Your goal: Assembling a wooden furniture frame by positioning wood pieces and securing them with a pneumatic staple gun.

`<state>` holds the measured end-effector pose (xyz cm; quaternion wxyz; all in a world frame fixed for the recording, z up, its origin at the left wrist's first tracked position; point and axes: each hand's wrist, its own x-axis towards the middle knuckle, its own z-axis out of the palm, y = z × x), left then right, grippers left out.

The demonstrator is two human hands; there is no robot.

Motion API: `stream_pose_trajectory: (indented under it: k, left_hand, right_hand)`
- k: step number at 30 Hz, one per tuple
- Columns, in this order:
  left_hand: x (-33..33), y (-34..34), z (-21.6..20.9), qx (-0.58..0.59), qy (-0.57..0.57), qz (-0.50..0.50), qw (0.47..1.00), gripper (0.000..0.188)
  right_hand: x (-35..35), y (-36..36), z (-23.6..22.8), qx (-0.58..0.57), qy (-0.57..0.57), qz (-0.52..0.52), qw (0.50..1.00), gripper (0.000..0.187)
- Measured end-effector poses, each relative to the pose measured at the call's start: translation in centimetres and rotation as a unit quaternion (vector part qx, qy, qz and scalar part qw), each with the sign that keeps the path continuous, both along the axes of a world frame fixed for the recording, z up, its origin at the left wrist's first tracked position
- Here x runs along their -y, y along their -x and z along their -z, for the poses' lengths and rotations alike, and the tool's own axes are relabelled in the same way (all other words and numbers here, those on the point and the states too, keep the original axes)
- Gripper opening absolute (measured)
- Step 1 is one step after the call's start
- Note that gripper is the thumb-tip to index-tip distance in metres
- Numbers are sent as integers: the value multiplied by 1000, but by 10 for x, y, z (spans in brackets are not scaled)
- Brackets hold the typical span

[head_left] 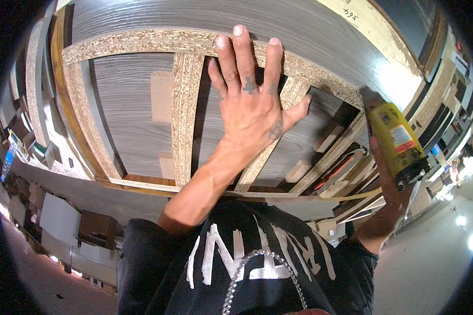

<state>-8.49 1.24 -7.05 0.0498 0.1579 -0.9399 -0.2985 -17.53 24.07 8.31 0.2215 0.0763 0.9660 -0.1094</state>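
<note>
"Status?"
"L hand [252, 113] is lying on the frame [142, 43], fingers wide; frame's resting on a grey panel [126, 100]. R hand [379, 157] is gripping the tool [397, 139] by its R corner, fingers mostly hidden."
"Step?"
"Prob. fastening. Next's prob. needing L hand steady, tool square."

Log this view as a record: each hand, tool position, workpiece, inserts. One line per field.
left: left hand spread, palm down, across a long particleboard rail
right: right hand gripping a yellow tool, partly hidden by it
tool position: near the rail's right end; contact unclear
workpiece: particleboard frame, grey wood-grain board showing between its strips
inserts: tan blocks inside the bays
</note>
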Motion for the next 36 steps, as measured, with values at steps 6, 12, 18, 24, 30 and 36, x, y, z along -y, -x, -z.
stream_pose_trajectory:
  k: [6, 12, 18, 24, 30, 36]
  left_hand:
    - [0, -1, 5, -6, 4, 17, 1000, 102]
    - [0, -5, 9, -69, 12, -5, 998, 104]
    - [-1, -7, -1, -62, 1, -8, 998, 108]
    - [-4, 1, -1, -51, -3, 47, 998, 104]
    - [5, 2, -11, 20, -108, 78, 991, 95]
    - [5, 3, -13, 46, -67, 81, 993, 91]
  right_hand:
    - [-37, -14, -5, 14, 43, 133, 990, 56]
    - [-46, -22, 2, 48, -1, 141, 989, 53]
    - [-98, -36, 30, -22, 108, 28, 994, 48]
    - [-84, -41, 35, 66, 204, 131, 968, 54]
    - [-74, -36, 31, 95, 135, 102, 981, 63]
    - [-50, -27, 18, 126, 85, 36, 988, 56]
